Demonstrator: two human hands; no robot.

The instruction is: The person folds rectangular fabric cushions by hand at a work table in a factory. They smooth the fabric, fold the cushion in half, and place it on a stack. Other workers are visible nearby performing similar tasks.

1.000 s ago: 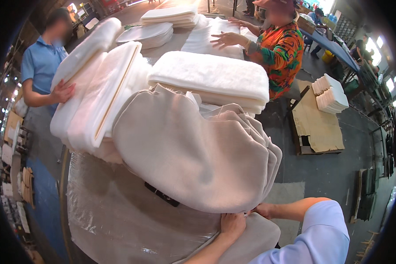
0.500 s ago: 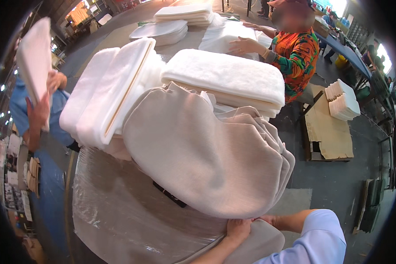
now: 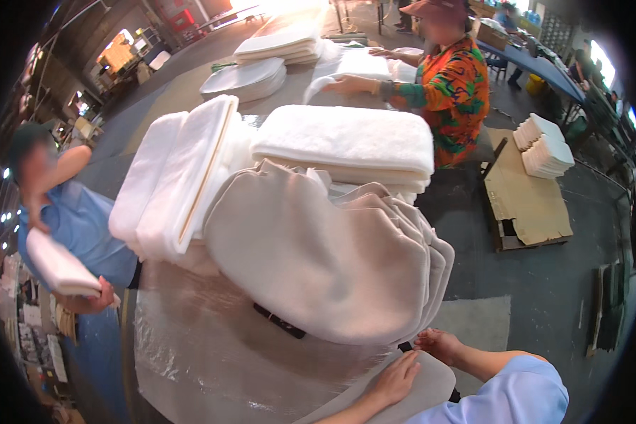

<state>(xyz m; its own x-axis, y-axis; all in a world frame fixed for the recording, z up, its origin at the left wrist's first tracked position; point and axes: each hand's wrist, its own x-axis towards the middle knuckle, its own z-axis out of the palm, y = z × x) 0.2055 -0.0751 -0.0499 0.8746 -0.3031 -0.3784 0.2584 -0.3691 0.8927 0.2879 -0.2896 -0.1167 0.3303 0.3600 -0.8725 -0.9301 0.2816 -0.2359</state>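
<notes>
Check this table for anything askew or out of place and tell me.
The stack of beige fabric covers leans and fans out, its right edges hanging past the plastic-covered table. A small dark object is half tucked under that stack. The white padding piles behind tilt leftward. Nothing looks spilled or torn.

Grey concrete floor (image 3: 544,297) running under a cardboard-topped pallet (image 3: 526,205). Daylight glaring in at the far doorway (image 3: 290,6). Blue table (image 3: 537,63) standing along the right side.

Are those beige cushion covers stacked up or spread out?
Stacked: the beige cushion covers lie in an overlapping pile, layered edges showing at its right side.
</notes>
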